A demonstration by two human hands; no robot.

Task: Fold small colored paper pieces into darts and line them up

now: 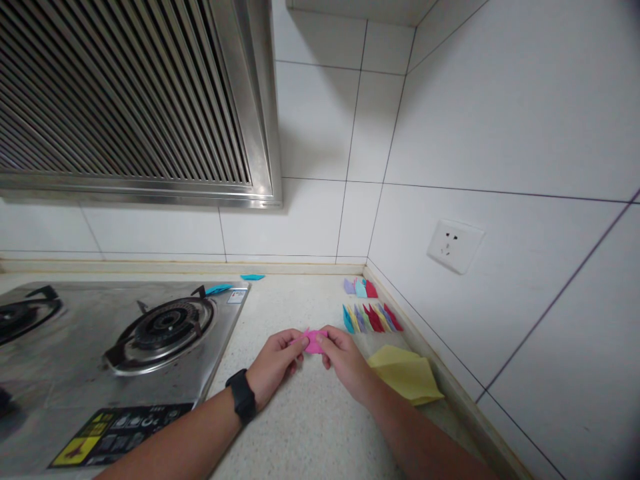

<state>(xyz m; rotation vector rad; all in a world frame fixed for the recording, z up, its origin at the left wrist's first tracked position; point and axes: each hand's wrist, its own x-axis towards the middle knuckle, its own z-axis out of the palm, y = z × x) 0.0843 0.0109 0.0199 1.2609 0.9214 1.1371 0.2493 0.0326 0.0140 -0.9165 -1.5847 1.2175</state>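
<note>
A small piece of folded pink paper (315, 342) is held between both hands above the speckled countertop (305, 413). My left hand (280, 353), with a black watch on the wrist, pinches its left end between thumb and fingers. At the opposite end, my right hand (345, 353) grips the paper the same way. Fingers cover part of its outline, so its full shape is hidden. Just beyond my right hand stands a row of folded paper pieces (373, 319) in several colours. Yellow paper sheets (405, 373) lie beside my right forearm.
A steel gas stove (75, 373) fills the left side, its burner (167, 327) near my left arm. Blue folded papers lie on the stove's back corner (219, 289) and behind it (253, 277). More folded papers (361, 288) sit by the corner. A range hood (150, 190) hangs above.
</note>
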